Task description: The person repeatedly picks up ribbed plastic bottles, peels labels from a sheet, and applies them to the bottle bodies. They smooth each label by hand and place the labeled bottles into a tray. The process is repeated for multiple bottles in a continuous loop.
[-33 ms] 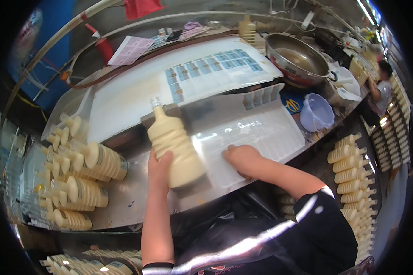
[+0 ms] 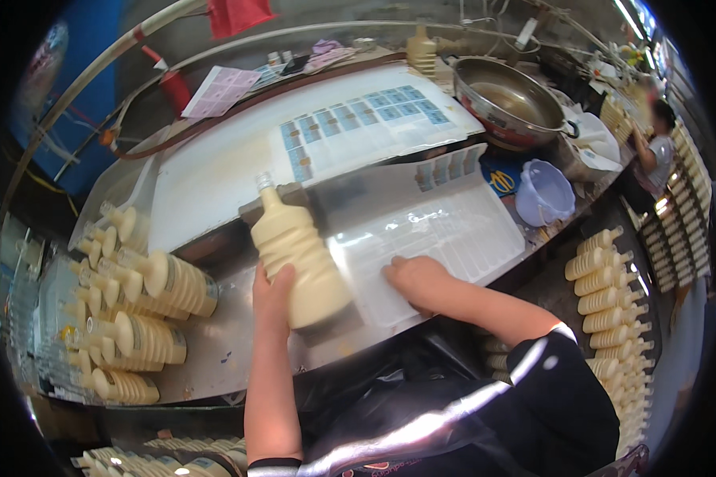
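Observation:
A large cream-coloured plastic bottle (image 2: 290,238) with a ribbed body and a clear neck lies tilted on the metal worktop, its neck end near a dark block. My left hand (image 2: 274,292) is closed round its lower left side, thumb on top. Just right of the bottle, my right hand (image 2: 416,281) rests low over a shiny translucent plastic sheet (image 2: 473,230). Its fingers are curled under, and whatever they may hold is hidden. Several small blue labels (image 2: 445,172) stick along the sheet's far edge.
Finished-looking bottles with labels (image 2: 167,278) crowd the worktop's left. A white board (image 2: 215,187) bearing rows of blue labels (image 2: 358,119) lies beyond. At the right stand a wide metal pan (image 2: 509,99) and a lilac bucket (image 2: 545,193). More bottles (image 2: 601,294) stand in rows below; another person (image 2: 656,151) works far right.
The whole view has shifted slightly. Both hands and the bottle keep nearly the same places relative to the worktop.

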A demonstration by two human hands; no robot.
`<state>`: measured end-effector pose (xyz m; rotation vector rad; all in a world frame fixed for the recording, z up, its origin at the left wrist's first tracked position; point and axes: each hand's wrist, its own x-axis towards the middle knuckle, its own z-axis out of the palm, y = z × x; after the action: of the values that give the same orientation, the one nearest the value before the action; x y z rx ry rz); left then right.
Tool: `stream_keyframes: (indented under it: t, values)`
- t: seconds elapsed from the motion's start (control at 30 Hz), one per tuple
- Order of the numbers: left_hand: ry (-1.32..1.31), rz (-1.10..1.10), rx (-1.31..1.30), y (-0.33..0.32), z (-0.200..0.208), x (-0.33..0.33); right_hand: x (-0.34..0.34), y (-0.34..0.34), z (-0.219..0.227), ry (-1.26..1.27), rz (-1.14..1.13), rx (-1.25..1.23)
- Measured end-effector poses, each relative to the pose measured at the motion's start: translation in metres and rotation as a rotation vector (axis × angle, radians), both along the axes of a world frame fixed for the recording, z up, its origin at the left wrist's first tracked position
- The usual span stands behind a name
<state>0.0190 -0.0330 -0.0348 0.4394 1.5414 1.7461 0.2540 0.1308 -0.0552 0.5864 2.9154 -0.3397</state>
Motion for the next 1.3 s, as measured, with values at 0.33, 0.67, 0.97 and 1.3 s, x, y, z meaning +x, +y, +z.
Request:
stream_keyframes:
  t: [0.33,0.67,0.97,1.3]
  values:
    - [0.081,-0.023,0.043,-0.002,-0.018,-0.006,0.067,-0.042,-0.009,0.156,-0.105,-0.091]
    - [0.083,0.003,0.031,-0.005,-0.022,-0.007,0.105,-0.023,-0.019,0.253,-0.092,0.030]
    - [0.083,-0.020,0.053,-0.004,-0.017,-0.004,0.099,-0.016,-0.021,0.198,0.028,0.207]
    - [0.063,-0.021,0.069,-0.005,-0.015,-0.003,0.077,-0.039,-0.024,0.305,0.201,0.334]
